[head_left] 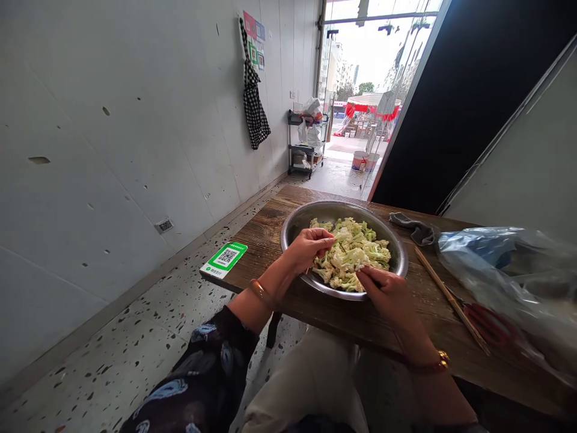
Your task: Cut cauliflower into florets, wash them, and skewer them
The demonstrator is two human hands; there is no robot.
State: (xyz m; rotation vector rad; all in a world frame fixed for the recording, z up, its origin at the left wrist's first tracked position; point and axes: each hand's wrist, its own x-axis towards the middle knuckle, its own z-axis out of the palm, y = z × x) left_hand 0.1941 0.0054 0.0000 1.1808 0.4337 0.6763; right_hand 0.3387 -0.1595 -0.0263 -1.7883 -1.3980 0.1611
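Observation:
A wide steel bowl [402,258] on the wooden table holds many pale cauliflower florets [351,246] with greenish stems. My left hand [311,245] is over the bowl's left side, its thumb and fingers pinched on a cauliflower floret. At the bowl's near right rim, my right hand [385,287] also pinches at a cauliflower floret. The fingertips of both hands are close together, just above the heap. Exactly where each floret ends among the others is hard to make out.
On the wooden table [265,231] are a green QR-code card [225,258], a dark cloth [412,227], thin wooden sticks [451,297], red-handled scissors [491,325] and a clear plastic bag [509,258]. Beyond stand a shelf cart [300,147] and a bucket [360,161] near the glass door.

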